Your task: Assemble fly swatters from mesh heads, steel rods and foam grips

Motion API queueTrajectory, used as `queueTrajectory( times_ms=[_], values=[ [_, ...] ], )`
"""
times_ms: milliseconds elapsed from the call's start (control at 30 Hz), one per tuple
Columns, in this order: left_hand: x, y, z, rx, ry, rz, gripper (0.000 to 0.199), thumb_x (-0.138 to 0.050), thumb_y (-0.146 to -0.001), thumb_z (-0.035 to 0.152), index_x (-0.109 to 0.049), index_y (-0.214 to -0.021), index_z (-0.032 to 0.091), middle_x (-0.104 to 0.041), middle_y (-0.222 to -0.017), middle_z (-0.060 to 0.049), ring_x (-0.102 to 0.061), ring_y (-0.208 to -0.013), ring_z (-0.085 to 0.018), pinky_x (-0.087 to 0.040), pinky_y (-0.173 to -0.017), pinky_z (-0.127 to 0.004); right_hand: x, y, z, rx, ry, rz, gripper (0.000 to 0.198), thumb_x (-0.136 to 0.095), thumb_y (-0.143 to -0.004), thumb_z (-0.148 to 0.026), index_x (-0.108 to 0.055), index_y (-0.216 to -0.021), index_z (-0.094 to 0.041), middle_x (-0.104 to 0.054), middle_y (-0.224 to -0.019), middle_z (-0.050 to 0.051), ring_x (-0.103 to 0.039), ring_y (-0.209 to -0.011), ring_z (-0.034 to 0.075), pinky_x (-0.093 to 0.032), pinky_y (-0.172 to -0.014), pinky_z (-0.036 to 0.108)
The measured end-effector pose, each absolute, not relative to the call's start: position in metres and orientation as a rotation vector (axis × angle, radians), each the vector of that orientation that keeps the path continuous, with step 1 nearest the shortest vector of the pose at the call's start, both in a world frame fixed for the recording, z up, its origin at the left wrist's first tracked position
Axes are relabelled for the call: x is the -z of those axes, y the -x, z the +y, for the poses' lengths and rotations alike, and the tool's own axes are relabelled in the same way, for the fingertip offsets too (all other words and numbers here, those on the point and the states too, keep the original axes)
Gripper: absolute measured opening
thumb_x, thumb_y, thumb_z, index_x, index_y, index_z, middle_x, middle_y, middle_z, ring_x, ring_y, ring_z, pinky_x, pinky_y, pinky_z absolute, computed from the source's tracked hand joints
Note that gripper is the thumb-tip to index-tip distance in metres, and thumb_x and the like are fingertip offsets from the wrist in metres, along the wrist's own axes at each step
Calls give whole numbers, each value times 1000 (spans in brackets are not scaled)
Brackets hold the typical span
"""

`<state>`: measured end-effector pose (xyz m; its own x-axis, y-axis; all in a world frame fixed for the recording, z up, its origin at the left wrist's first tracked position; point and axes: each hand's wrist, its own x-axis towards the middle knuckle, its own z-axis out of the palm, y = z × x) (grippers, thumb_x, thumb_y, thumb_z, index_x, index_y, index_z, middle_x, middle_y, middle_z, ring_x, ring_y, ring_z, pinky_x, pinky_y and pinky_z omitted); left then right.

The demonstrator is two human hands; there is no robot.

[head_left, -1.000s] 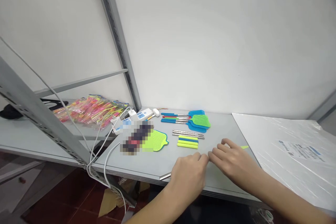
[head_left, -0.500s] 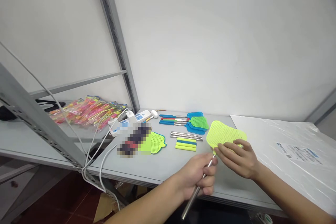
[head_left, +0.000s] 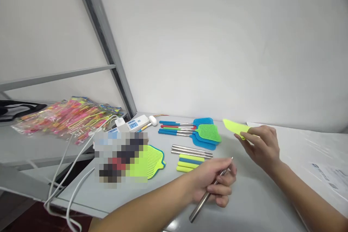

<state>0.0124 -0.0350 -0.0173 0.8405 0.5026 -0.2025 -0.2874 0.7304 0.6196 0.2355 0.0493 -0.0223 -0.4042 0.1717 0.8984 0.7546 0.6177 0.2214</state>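
My left hand is closed round a silver metal rod, which slants with its thick end down toward me. To the right, my right hand pinches a yellow-green fly swatter head, turned nearly edge-on. The rod's tip and the swatter head are apart. Beyond my left hand lie several yellow and blue handle grips and some loose silver rods. Farther back, several fly swatters with blue and green heads are stacked. More swatter heads lie to the left, partly under a pixelated patch.
White power strips with cables stand at the back left. Plastic-bagged colourful items are heaped beyond a grey metal post. A white wrapped sheet with a label covers the right side of the table.
The swatter head and the rod have come apart. My right hand has lifted the head up and right and turned it edge-on; my left hand keeps the rod. The view has shifted.
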Motion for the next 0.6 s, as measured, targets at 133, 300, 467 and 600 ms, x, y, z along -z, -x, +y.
queueTrajectory(
  times_ms=[133, 300, 467, 600],
  values=[
    [27, -9, -34, -448, -483, 348, 25, -52, -91, 35, -48, -73, 19, -25, -54, 10, -16, -32, -4, -35, -36, -16, 52, -233, 54, 599, 809, -1870, 20, -70, -81, -21, -58, -96, -28, -57, -74, 0, -55, -64, 16, -46, -62, 31],
    [33, -10, -37, -352, -480, 220, 28, -46, -93, 35, -54, -73, 17, -29, -50, 10, -22, -30, -6, -44, -36, -19, 52, -228, 39, 309, 1063, -1726, 10, -65, -84, -31, -59, -88, -25, -59, -72, 1, -54, -59, 17, -43, -56, 31],
    [18, 5, -30, -446, -578, 130, 27, -44, -94, 35, -57, -81, 16, -34, -52, 10, -23, -29, -4, -48, -37, -21, 27, -208, 24, -239, 1369, -1583, 23, -65, -83, -43, -60, -96, -24, -64, -72, 2, -59, -60, 17, -43, -47, 27],
    [-3, 39, -35, -699, -680, 298, 27, -43, -94, 38, -53, -79, 17, -33, -51, 11, -21, -27, -3, -48, -36, -22, 12, -191, 20, -398, 1288, -1736, 23, -63, -84, -45, -65, -85, -22, -62, -59, 0, -55, -46, 16, -38, -36, 25]
  ],
)
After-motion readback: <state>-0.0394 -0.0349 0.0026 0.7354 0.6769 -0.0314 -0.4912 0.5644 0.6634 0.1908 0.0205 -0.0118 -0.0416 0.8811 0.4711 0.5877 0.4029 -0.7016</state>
